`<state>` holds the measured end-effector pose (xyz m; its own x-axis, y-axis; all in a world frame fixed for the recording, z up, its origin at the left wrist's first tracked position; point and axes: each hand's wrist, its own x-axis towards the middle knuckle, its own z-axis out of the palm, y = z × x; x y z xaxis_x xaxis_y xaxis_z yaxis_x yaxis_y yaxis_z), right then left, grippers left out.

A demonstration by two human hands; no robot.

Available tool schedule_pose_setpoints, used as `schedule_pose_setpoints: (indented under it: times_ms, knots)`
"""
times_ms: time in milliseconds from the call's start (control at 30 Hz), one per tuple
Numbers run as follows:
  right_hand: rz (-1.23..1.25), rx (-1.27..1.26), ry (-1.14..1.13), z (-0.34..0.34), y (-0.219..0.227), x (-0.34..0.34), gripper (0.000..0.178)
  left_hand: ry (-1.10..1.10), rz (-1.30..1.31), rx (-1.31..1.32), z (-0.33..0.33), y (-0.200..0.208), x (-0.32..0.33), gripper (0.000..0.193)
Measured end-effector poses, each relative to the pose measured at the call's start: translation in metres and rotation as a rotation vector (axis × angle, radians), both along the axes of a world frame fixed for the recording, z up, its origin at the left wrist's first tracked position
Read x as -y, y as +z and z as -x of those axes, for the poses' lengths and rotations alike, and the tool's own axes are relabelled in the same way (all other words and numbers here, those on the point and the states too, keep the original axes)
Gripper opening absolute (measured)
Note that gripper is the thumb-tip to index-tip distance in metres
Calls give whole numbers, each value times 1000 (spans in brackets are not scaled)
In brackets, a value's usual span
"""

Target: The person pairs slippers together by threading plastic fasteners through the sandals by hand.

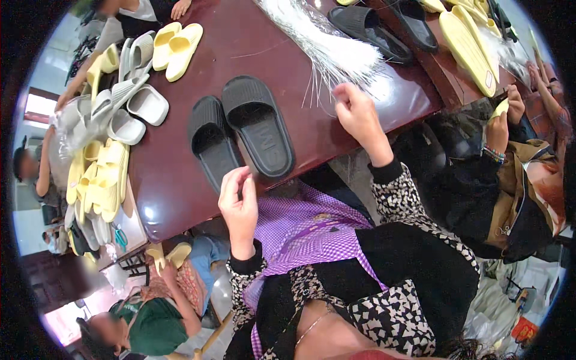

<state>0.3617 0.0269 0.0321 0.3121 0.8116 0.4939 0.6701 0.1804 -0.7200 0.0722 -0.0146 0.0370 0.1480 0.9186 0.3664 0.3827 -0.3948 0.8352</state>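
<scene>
Two black slide slippers lie side by side, soles down, on the dark red table: the left slipper (211,141) and the right slipper (264,135). By the heel of the left one is my left hand (239,207), fingers loosely bent, thumb apart, nothing visible in it. My right hand (361,120) is raised over the table's near edge with its fingers curled in. It is close to the loose ends of a bundle of thin white strips (336,51). Whatever its fingertips may hold is too thin or hidden to make out.
Yellow slippers (178,48), grey slippers (144,102) and more yellow ones (108,180) crowd the table's left side. At the far right lie another black pair (372,36) and yellow slippers (468,51). Co-workers sit around; a co-worker's hands (501,120) are close on the right.
</scene>
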Motion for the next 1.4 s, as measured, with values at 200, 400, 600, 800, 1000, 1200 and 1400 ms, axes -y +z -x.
schedule_pose_setpoints:
  times_ms: [200,400,600,800,1000,1200,1400]
  knots:
    - [157,-116,266,25,29,52,16,-169,-238,-79,-50,18,-11,20]
    - [261,-255,503,34,46,81,14,-402,-380,-85,-91,14,-33,23]
    - [312,-597,622,32,62,93,10,-442,-309,68,-80,-10,-33,22]
    - [166,-794,827,39,66,99,8,-387,-179,87,-40,-12,-16,15]
    - [14,-916,1053,33,62,88,13,-369,-69,205,-31,-15,-1,14]
    - [-5,-1060,968,30,55,66,8,-289,208,413,-20,-11,10,16]
    - [72,-674,594,49,37,51,19,-372,379,989,0,-15,24,19]
